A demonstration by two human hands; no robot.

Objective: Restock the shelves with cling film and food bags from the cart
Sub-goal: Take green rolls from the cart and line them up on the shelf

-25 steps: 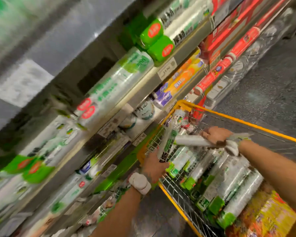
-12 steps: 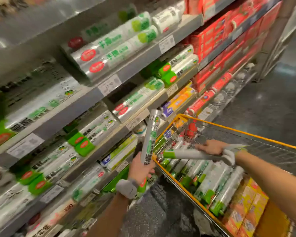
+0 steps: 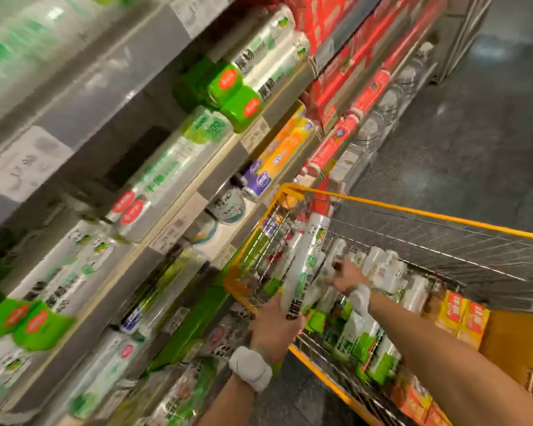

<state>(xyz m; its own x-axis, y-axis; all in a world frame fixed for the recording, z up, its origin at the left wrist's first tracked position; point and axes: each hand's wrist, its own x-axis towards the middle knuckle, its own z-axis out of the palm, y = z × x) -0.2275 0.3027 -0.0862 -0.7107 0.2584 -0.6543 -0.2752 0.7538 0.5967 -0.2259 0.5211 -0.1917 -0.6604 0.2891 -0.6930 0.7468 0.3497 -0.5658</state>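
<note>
My left hand [image 3: 274, 321] grips the lower end of a white-and-green roll [image 3: 305, 259] that stands nearly upright over the near left corner of the yellow wire cart [image 3: 382, 202]. My right hand [image 3: 345, 275] is inside the cart among the rolls [image 3: 379, 355], fingers curled around another white roll [image 3: 336, 259]; blur hides the exact hold. Several rolls lie in the cart. The shelves [image 3: 222, 161] on the left carry similar green-capped and red-labelled rolls.
Yellow and red boxed packs [image 3: 462, 321] sit in the cart's right end. Red boxes [image 3: 345, 75] fill the shelves further along. Dark tiled aisle floor [image 3: 474, 133] lies beyond the cart. Price tags line the shelf edges.
My left hand, with its roll, dropped from in front of the shelf to the cart's corner. My right hand lowered into the cart's rolls. The view tilted and swung.
</note>
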